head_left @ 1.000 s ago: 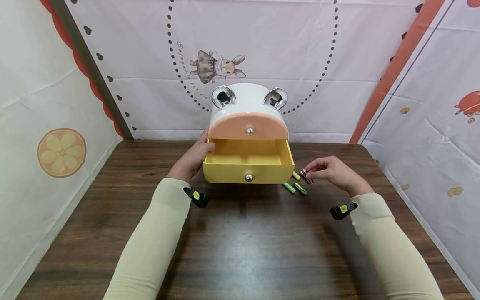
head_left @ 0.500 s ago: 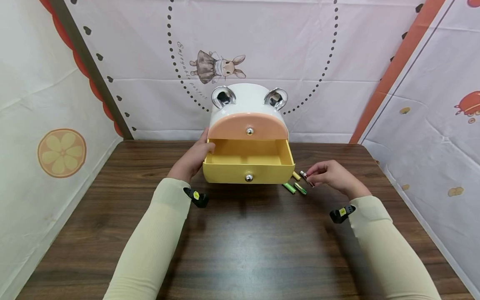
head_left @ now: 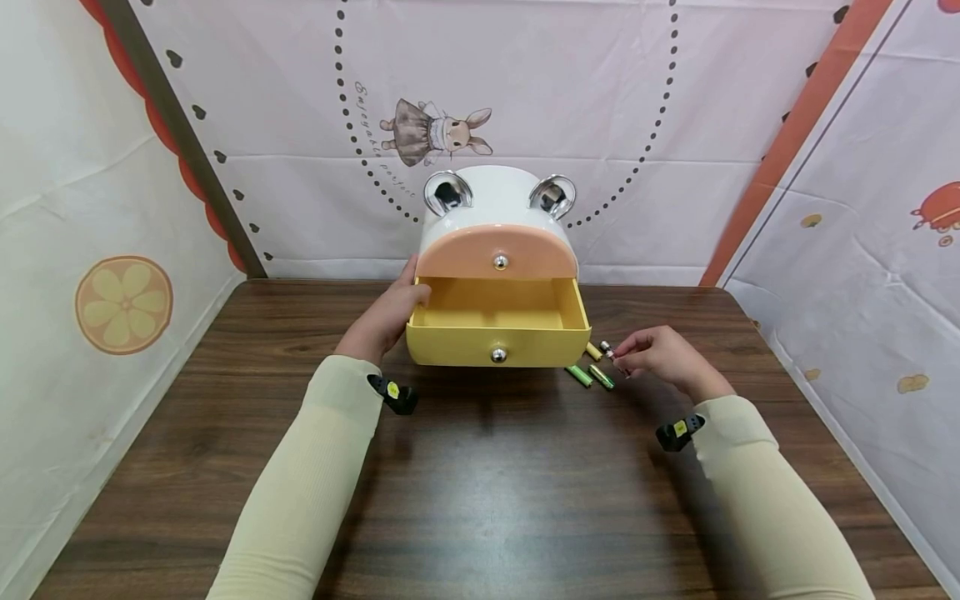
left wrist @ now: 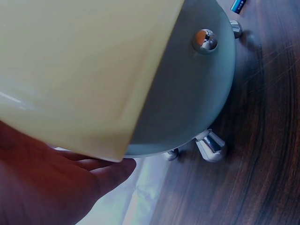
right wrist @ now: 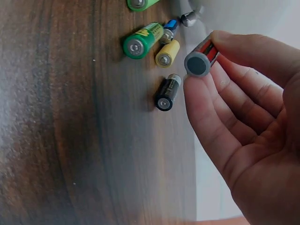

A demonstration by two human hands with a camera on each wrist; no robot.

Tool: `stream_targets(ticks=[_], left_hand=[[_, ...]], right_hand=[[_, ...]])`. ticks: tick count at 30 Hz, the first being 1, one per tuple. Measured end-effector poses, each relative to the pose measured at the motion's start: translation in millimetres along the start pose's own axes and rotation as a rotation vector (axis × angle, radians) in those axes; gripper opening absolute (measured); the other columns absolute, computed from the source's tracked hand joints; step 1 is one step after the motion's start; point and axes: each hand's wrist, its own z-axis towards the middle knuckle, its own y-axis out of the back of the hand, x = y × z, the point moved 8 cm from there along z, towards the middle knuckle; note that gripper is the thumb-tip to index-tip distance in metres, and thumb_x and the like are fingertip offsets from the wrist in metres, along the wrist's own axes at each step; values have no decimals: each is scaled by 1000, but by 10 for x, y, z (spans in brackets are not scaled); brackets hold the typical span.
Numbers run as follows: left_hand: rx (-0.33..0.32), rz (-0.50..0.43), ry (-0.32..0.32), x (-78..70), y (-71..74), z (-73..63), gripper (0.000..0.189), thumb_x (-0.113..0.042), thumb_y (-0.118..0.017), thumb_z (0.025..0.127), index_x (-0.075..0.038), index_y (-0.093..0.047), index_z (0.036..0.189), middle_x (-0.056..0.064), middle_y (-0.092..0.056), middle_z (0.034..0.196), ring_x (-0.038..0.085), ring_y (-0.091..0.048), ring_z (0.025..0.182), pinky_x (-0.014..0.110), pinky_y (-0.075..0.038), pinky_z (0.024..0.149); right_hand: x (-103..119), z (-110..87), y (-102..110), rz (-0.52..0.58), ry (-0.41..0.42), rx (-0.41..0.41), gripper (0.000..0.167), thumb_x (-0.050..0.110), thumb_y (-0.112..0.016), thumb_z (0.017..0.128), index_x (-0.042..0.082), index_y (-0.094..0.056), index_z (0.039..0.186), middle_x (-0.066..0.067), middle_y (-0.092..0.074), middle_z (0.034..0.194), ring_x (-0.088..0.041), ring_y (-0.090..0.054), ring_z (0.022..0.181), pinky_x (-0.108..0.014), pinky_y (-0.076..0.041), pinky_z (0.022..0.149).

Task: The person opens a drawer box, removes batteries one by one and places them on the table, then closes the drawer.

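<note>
My right hand (head_left: 663, 358) pinches a red and grey battery (right wrist: 201, 60) between thumb and forefinger, slightly above the table in the right wrist view. Close by lie a black battery (right wrist: 168, 92), a yellow battery (right wrist: 167, 53), a green battery (right wrist: 143, 40) and a blue battery (right wrist: 169, 30). At the table's back stands a white, rounded drawer box (head_left: 495, 196) with its yellow drawer (head_left: 450, 346) pulled out. My left hand (head_left: 382, 321) grips the box's left side, its thumb over the drawer's side wall. The fingers are partly hidden behind the drawer in the left wrist view.
A light green battery (head_left: 579, 376) lies by the drawer's right front corner. Above the yellow drawer is a closed peach drawer (head_left: 468, 250). A grey-green lower drawer (left wrist: 187, 89) and metal feet (left wrist: 211, 146) show underneath. A printed cloth (head_left: 615, 100) hangs behind the wooden table (head_left: 480, 500).
My right hand has drawn slightly down and toward me, its fingertips staying by the batteries. The left hand and the drawer box keep their places.
</note>
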Motion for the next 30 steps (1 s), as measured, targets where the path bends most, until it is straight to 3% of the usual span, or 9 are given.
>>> stream_targets(ticks=[14,30], left_hand=[[4,1,5,6,6,6,95,-4,-39,81,-36,14,154,-9,18,161,13,8,147,43,-9,115],[-9,-3,-4,9,17,9,94,-5,-40,82,-36,13,154,-10,19,161,11,12,147,43,-5,118]], right_hand=[[-140,57,-57,-100,-38,-35,17,18,-71,86,5,-72,97,-7,-70,85,-21,-65,75,-35,-55,70],[-132,56,-104,-252,-33,-52,13,18,-69,86,6,-73,91,-3,-70,78,-17,-63,72,-29,-51,64]])
